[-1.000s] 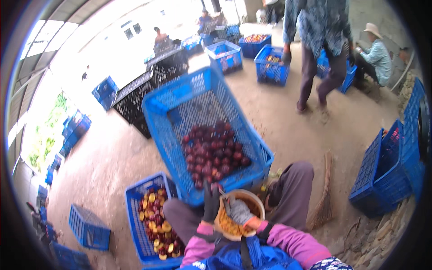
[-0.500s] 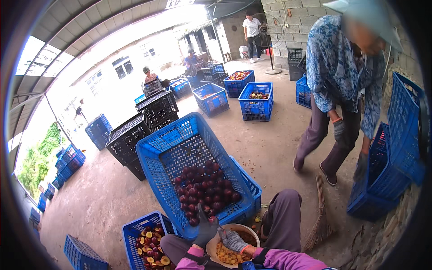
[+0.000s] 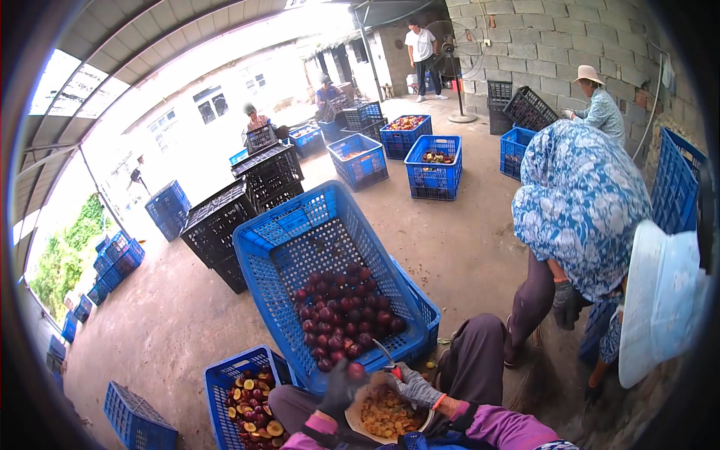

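Note:
My left hand (image 3: 340, 390), in a dark glove, is closed on a dark red plum (image 3: 356, 371) at the near end of a tilted blue crate (image 3: 264, 259). Whole plums (image 3: 339, 315) lie heaped in that crate's lower part. In a grey knitted glove, my right hand (image 3: 417, 387) grips a small curved knife (image 3: 385, 350) with a red handle, its blade pointing up toward the plums. Below both hands, a pale round tub (image 3: 355, 424) contains yellow-brown pulpy pieces (image 3: 388, 412). A blue crate of halved plums (image 3: 255, 405) stands beside my left knee.
A co-worker in a blue flowered top (image 3: 581, 176) bends close on my right, near stacked blue crates (image 3: 673, 184). Black crates (image 3: 217, 217) stand ahead to the left. Fruit-filled blue crates (image 3: 435, 180) and a standing fan (image 3: 454, 71) are farther back.
The right hand has moved right, away from the left, and the knife's blade now shows raised. The co-worker has bent lower and nearer, revealing another person behind.

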Motion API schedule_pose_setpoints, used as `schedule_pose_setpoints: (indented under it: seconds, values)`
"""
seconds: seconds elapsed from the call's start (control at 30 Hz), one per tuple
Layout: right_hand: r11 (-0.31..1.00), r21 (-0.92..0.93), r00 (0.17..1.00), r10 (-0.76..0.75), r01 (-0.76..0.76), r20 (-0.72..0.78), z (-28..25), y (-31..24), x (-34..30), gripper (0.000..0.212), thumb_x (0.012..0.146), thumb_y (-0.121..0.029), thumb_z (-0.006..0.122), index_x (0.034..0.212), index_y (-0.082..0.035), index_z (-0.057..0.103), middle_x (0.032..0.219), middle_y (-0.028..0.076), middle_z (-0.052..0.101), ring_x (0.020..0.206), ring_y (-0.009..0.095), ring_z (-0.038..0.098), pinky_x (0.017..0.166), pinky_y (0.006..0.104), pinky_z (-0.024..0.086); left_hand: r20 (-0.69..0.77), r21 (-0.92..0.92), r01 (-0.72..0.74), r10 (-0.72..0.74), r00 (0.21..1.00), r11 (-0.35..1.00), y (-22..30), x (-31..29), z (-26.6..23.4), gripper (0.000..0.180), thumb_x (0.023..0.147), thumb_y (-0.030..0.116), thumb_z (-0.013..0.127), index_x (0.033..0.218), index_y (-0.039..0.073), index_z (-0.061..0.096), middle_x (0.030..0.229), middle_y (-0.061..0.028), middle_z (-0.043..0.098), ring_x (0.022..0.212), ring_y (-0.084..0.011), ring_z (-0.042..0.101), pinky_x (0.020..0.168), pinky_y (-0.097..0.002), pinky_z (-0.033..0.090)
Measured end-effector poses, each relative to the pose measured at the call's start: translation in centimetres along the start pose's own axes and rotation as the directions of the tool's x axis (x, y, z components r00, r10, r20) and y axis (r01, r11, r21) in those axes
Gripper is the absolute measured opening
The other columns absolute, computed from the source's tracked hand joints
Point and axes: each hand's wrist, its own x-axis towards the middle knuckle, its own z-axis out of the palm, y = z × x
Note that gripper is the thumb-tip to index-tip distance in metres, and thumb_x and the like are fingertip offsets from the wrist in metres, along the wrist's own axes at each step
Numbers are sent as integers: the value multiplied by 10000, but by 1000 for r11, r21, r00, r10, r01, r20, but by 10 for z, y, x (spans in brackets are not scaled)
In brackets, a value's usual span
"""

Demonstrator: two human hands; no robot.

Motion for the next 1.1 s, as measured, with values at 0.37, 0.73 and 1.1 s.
schedule_pose_setpoints:
  seconds: [0.37,0.73,1.1]
  values:
    - [879,-458,988,-79,133,135,20,-9,17,250,881,-279,430,945,-67,546,712,182,589,664,361,578,566,436,439,-157,-202,241,-274,949,949,-61,-55,-10,384,889,446,404,911,80,520,718,-65,570,550,-148,539,450,-252,424]
    - [424,-792,894,-121,439,430,59,8,134,239,856,-252,437,976,-91,566,855,152,588,783,301,579,690,430,432,-250,83,-143,159,955,986,-77,-23,-72,323,668,31,642,922,31,442,682,-69,509,508,-153,497,426,-293,406]
    - [728,-312,765,-440,610,469,48,-56,45,293,840,-298,510,959,-30,525,875,200,551,800,362,539,696,436,427,-54,249,-218,238,970,944,-47,-23,-28,340,883,390,409,1027,90,477,738,-9,543,598,-103,534,441,-227,407]
